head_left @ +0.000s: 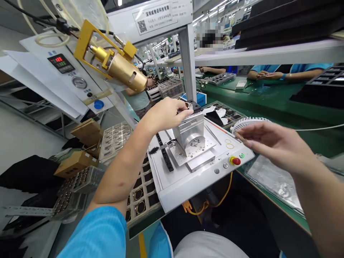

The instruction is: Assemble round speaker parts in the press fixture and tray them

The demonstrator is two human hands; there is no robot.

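Note:
My left hand [168, 114] reaches over a silver metal fixture [190, 130] on a white machine base. Its thumb and forefinger close round a small shiny ring-shaped part [189, 106] at the fixture's top, by a dark block. My right hand [276, 143] is raised off the base's right corner, thumb and fingers pinched together. A small brownish thing shows at its fingertips, too little to name. Behind those fingers is a white ribbed round object [249, 121]. Two thin yellow rings [229, 144] and tweezers [213, 134] lie on the base between my hands.
A gold cylinder [129, 73] hangs from the machine frame at upper left. A red stop button [236, 161] sits on the base's front edge. Part trays [143, 197] stand at the left; clear plastic bags [276, 179] lie at right. Other people work across the green bench [258, 95].

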